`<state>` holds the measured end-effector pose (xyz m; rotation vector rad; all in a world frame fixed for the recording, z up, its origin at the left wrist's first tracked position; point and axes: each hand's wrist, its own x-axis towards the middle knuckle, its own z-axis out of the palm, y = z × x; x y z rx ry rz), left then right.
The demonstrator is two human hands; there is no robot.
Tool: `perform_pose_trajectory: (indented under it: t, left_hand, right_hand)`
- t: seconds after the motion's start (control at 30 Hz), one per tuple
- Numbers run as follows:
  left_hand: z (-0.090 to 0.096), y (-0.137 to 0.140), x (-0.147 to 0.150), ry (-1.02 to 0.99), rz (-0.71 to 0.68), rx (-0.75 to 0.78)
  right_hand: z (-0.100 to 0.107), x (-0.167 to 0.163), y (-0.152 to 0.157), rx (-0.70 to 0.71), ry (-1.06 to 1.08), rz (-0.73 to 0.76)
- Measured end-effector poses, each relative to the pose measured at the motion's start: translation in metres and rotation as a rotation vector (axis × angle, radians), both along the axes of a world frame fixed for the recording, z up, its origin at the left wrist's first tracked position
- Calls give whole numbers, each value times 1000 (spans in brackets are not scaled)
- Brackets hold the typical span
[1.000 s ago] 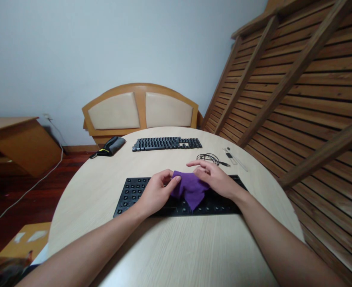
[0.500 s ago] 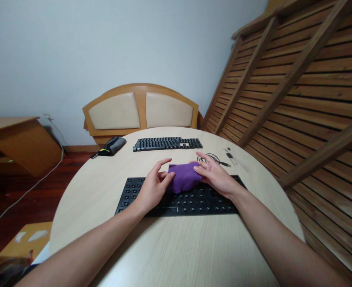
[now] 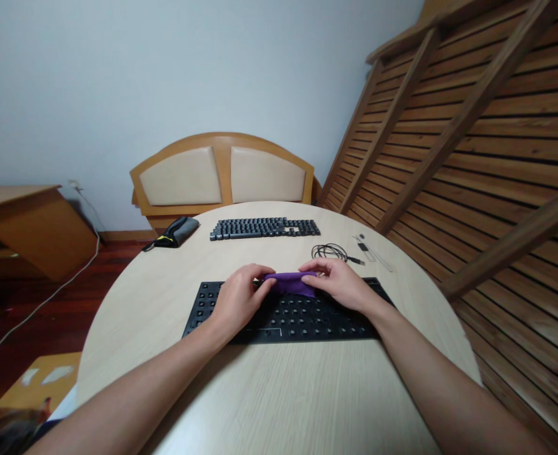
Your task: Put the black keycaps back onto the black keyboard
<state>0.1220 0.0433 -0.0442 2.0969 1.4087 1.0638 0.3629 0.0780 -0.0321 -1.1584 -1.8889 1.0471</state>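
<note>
A small purple cloth [image 3: 289,284] is stretched between my two hands, folded along its top edge. My left hand [image 3: 242,294] pinches its left end between thumb and fingers. At the cloth's right end, my right hand [image 3: 338,284] grips it the same way. Directly below lies a black keyboard base [image 3: 302,325] with its keycaps off and the switches showing. The cloth and both hands cover the upper middle of this base, so I cannot tell whether the cloth touches it.
Loose black keycaps [image 3: 254,228] stand in rows at the table's far side. A coiled black USB cable [image 3: 330,253] and small tools [image 3: 364,248] lie to the right. A grey-black pouch [image 3: 177,233] rests at the far left of the round table [image 3: 279,392].
The purple cloth has gone from a wider face to a narrow folded strip. The fingers of both hands have closed in on its top edge.
</note>
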Motion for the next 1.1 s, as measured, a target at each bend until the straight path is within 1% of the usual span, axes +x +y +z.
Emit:
perform_pose_trajectory:
  t: [0.07,0.1,0.13,0.23,0.3,0.4,0.5,0.57,0.63,0.7,0.8,0.87,0.9,0.97,1.1]
  left_hand:
    - [2,0,-1,24,-28,91]
    - [2,1,-1,-13,-47,97]
    - [1,1,0,-73,-69,63]
    - [-2,3,3,-277,-139,-156]
    - [-4,3,5,-348,-159,-248]
    - [-5,4,5,-392,-143,-294]
    - [-7,5,5,-412,-109,-340]
    - [-7,5,6,-424,-102,-373]
    - [-8,4,8,-434,-109,-408]
    - [-8,2,11,-445,-124,-439]
    - [-9,-1,15,-471,-155,-476]
    - [-10,-2,16,-500,-162,-494]
    - [-10,-3,17,-514,-158,-500]
    - [-10,-2,17,-552,-139,-515]
    - [-6,-2,18,-690,-102,-577]
  right_hand:
    - [3,1,-1,68,-58,11]
    - [4,1,-2,88,-62,27]
    - [4,1,-2,99,-46,42]
    - [-1,-3,-2,85,69,55]
    - [-6,-7,-1,52,144,35]
    - [-14,-13,1,-2,225,-3]
    - [-18,-16,1,-51,267,-28]
    - [-18,-17,-1,-70,246,-49]
    - [-17,-19,-3,-59,182,-78]
    - [-16,-21,-7,14,94,-126]
    - [-12,-27,-14,240,-79,-230]
    - [-9,-31,-19,372,-177,-257]
    - [-8,-34,-21,415,-207,-255]
    - [-6,-37,-25,461,-230,-245]
    - [-5,-42,-31,481,-198,-208]
